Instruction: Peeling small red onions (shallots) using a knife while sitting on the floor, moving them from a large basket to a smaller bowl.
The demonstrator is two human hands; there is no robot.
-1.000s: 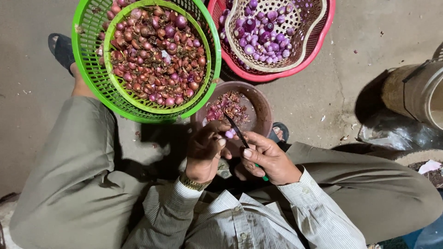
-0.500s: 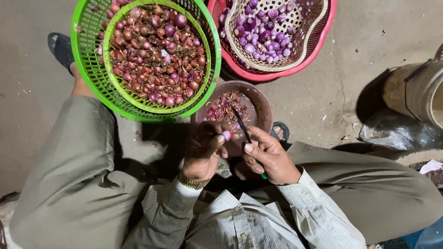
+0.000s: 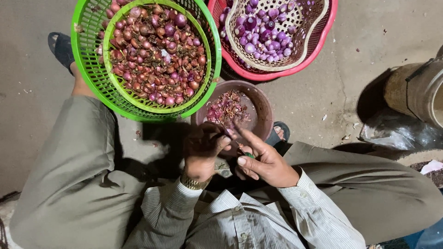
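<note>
On the bare grey concrete floor (image 3: pixel 360 60), over a brown bowl of purple peelings (image 3: pixel 258 103), the left hand (image 3: pixel 203 150) is closed around a small, light, firm, slippery shallot; the right hand (image 3: pixel 263 159) grips a green-handled knife (image 3: pixel 242 150), forefinger extended.

Bare grey concrete floor (image 3: pixel 364 60), speckled with debris, lit harshly, casting dark shadows.

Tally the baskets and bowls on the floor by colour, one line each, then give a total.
Green baskets: 2, one nested inside the other
Pink basket: 1
Cream basket: 1, sitting inside the pink one
Brown bowl: 1
Total: 5
</note>
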